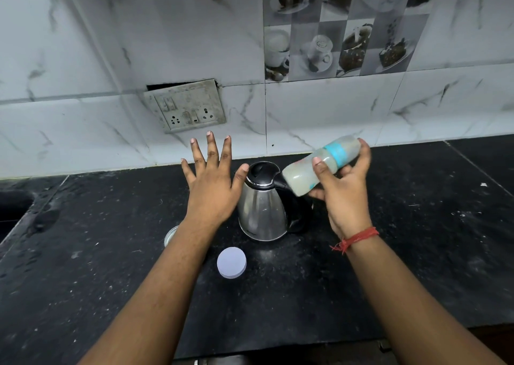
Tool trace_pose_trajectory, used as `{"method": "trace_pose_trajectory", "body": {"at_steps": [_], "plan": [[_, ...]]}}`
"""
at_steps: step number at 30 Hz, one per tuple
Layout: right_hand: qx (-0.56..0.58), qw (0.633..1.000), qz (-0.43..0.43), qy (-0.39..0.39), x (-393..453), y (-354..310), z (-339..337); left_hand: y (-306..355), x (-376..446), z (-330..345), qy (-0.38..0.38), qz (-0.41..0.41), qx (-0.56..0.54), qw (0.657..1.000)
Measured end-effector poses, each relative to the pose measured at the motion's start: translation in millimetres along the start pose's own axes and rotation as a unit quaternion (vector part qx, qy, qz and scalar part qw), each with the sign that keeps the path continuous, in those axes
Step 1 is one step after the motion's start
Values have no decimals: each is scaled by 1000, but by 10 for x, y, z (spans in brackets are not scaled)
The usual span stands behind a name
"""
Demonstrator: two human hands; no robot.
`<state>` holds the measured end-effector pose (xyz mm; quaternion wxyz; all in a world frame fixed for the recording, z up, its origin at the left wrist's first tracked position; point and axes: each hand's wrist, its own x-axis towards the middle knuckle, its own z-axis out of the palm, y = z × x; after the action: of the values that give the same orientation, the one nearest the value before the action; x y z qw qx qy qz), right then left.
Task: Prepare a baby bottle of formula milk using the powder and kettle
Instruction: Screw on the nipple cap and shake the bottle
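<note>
Right hand (343,195) grips the tilted, blurred bottle (322,167) mid-frame, left hand (212,186) splayed empty — a loose cap would spray milk.

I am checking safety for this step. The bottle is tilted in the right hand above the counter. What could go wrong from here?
1. The right hand holds the bottle tilted near the kettle; it could knock the black lid or handle.
2. The bottle looks blurred, perhaps shaken; if the blue ring is loose, milky liquid may leak.
3. The jar sits uncovered under the left forearm, its lid lying apart; the arm could tip it.
</note>
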<state>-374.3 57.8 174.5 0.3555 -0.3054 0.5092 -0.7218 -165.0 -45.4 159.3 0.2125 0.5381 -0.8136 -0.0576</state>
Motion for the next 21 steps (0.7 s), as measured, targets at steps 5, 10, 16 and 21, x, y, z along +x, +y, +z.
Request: {"method": "trace_pose_trajectory", "body": {"at_steps": [5,10,16,21], "plan": [[-77,989,42,-118,-86,126,66,6,10,29,-4,1,2,1000],[41,998,-9,37,15,-14,77,-29,5,-11,-4,-3,-3,1000],[-90,991,19,-95,-104,60,110,-46,5,9,-3,-3,1,1000],[-15,1000,-14,2,-42,-49,100,-72,7,9,0,-2,7,1000]]}}
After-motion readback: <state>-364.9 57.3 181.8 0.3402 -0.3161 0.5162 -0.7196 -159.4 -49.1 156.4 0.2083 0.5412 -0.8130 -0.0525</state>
